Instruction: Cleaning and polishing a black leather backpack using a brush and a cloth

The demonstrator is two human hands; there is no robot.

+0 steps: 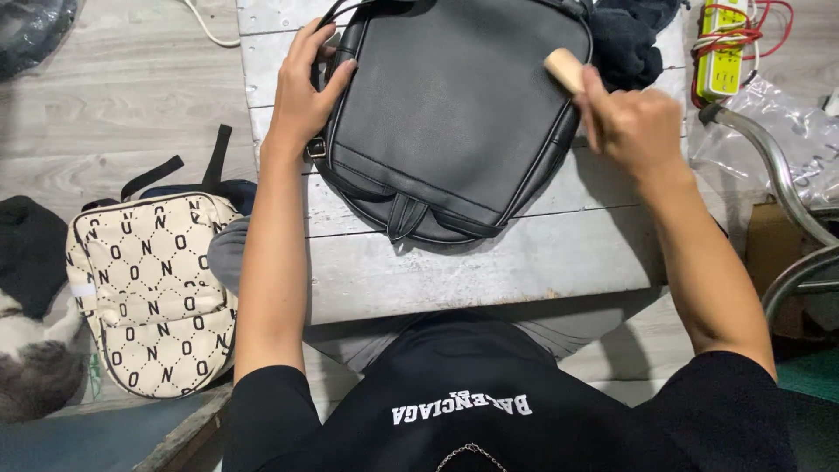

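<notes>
On the floor at the far left stands a cream patterned backpack [149,293] with black straps, well apart from both hands. Next comes the left hand [306,92], fingers spread and unclenched, pressing flat on the left edge of the black leather backpack [450,114]; it grasps nothing, only steadies the bag from that side. The black backpack lies flat on the whitewashed wooden table [489,262], its long axis running away from the person and tilted slightly, with the carry loop at its near end. At its right edge the right hand [634,122] is clenched around a wooden-handled brush [566,68], the pale handle end poking out above the fist and resting against the bag's upper right corner. So the bag lies between the hands, touching both. Beyond, a dark cloth [625,39] and a yellow-green power strip [724,48] sit at the table's far right.
</notes>
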